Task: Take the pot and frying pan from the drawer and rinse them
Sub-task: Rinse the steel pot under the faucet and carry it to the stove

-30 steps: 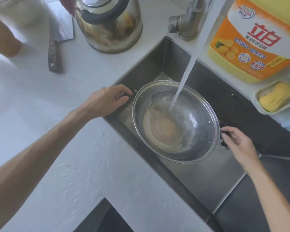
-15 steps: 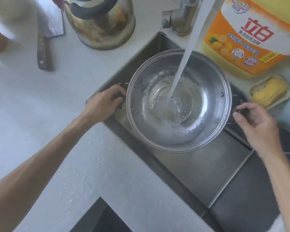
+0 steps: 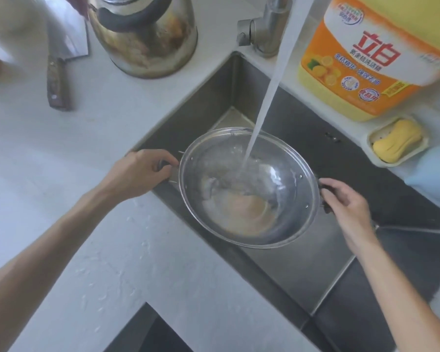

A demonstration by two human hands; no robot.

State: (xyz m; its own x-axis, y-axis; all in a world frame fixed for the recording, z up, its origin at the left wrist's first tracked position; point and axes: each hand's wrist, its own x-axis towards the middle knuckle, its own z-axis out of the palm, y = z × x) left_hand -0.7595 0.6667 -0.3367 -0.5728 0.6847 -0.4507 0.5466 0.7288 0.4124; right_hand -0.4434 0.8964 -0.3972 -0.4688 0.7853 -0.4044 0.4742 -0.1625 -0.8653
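Both hands hold the pot [image 3: 285, 199] tilted over the sink [image 3: 198, 107], under the running water [image 3: 267, 90]: left hand [image 3: 140, 174] grips one side handle, right hand [image 3: 346, 201] the other. Cloudy water pools inside.

White countertop [image 3: 69, 158] — steel sink [image 3: 300, 273] (daylit).

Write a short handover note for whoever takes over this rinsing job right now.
Left hand grips the pot's left handle; right hand grips the right handle.
The pot is held tilted over the sink, with the water stream running into it and cloudy water pooled inside.
Done: pot is out and under the water.
Left: tip out the water, finish the pot, then rinse the frying pan, which is not in view.
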